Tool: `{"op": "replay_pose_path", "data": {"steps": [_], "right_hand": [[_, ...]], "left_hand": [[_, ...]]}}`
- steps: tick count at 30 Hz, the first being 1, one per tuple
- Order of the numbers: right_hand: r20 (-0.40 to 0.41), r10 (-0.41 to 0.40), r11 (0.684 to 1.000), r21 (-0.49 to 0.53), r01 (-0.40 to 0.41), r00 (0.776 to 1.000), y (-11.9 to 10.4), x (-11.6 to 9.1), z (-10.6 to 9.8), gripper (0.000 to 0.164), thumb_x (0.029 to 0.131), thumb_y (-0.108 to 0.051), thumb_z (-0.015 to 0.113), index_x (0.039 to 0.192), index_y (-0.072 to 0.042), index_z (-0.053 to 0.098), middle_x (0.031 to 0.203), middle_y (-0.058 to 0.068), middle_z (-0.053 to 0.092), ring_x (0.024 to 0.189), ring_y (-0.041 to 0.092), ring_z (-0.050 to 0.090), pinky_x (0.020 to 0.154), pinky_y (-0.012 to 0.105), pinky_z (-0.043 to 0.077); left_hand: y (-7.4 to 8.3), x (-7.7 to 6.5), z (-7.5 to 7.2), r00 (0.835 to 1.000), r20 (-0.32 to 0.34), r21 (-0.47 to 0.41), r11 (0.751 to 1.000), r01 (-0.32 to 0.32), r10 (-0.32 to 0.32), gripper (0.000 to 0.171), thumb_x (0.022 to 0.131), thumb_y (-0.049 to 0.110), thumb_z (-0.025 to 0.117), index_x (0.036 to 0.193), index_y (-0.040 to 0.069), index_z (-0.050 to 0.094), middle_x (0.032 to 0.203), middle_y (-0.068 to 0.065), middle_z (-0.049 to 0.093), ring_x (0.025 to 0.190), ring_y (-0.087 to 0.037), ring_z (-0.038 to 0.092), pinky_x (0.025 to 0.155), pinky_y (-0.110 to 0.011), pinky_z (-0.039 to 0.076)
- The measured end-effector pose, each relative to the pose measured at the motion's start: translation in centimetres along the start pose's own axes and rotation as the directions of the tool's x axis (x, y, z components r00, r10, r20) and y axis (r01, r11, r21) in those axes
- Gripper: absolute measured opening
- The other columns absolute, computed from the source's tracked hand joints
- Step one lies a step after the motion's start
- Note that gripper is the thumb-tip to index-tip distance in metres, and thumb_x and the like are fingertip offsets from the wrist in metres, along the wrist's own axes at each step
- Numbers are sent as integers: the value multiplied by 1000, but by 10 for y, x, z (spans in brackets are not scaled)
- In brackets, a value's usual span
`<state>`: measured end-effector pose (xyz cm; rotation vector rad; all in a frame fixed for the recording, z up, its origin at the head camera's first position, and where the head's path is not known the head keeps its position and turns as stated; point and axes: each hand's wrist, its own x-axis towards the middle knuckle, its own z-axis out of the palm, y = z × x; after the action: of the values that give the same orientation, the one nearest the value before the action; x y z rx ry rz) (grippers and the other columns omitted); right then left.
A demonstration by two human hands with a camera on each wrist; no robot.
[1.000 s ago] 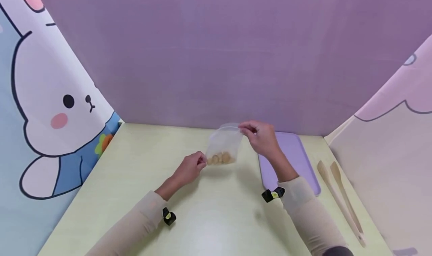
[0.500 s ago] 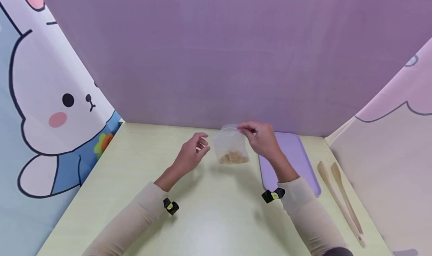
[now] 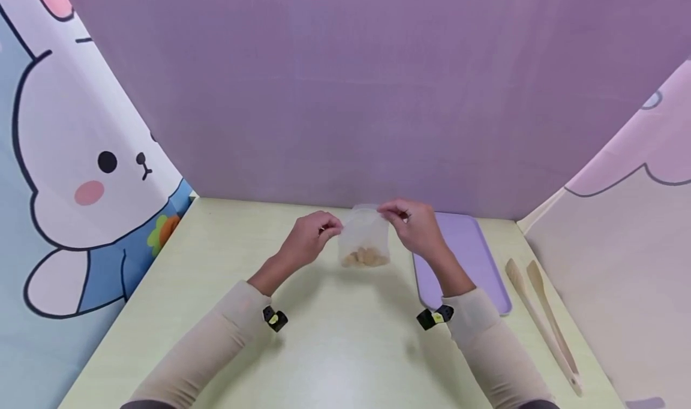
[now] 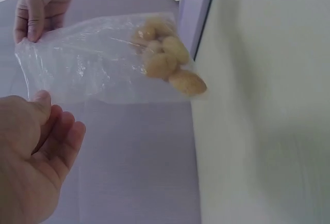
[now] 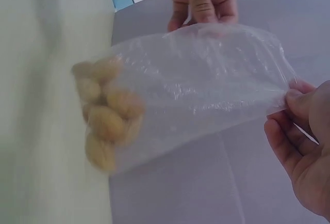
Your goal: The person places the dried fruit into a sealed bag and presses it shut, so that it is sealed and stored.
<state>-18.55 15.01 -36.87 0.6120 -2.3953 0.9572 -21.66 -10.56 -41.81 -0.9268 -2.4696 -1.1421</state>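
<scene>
A clear plastic bag hangs above the table between my two hands. In its bottom lie several tan oval lumps, whose exact kind I cannot tell. My left hand pinches the bag's left side near the top, between thumb and fingers. At the top right corner, my right hand pinches the bag's rim. The left wrist view shows the bag's mouth stretched between the left thumb and the right hand, with the lumps gathered at the far end.
A purple tray lies on the table beneath and beside my right forearm. To its right rest two wooden utensils with long handles. A purple wall rises behind the table, and patterned cloth panels flank both sides.
My left hand let go of the bag's lower left corner, opened and rose, and now pinches the upper left side. The right hand keeps its pinch and has barely moved.
</scene>
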Motion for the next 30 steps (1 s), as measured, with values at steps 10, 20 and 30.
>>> {"op": "replay_pose_path", "data": {"steps": [10,20,30], "right_hand": [[29,112,988,102,-114,993,17,-14,7,13,93,-3,71,105,-3,77,90,12,77,71,15,66,57,21,49],[92,246,948,186,-260,965,37,-35,34,32,92,-2,71,124,1,65,96,16,76,76,13,67,67,22,54],[308,340,909,133,-394,889,50,-70,76,13,93,-10,71,105,-3,72,96,10,75,86,18,69,75,25,53]], "left_hand": [[14,10,-13,1000,-17,10,1000,-11,12,9,98,15,66,99,8,71,93,-5,69,85,-18,66,77,-36,58],[29,22,-25,998,-60,-9,1000,-26,25,11,98,16,67,101,7,71,93,-7,67,87,-19,64,77,-37,59],[39,29,-31,997,-78,-49,999,7,-11,13,101,19,64,102,7,71,91,-7,65,85,-21,64,78,-38,57]]}}
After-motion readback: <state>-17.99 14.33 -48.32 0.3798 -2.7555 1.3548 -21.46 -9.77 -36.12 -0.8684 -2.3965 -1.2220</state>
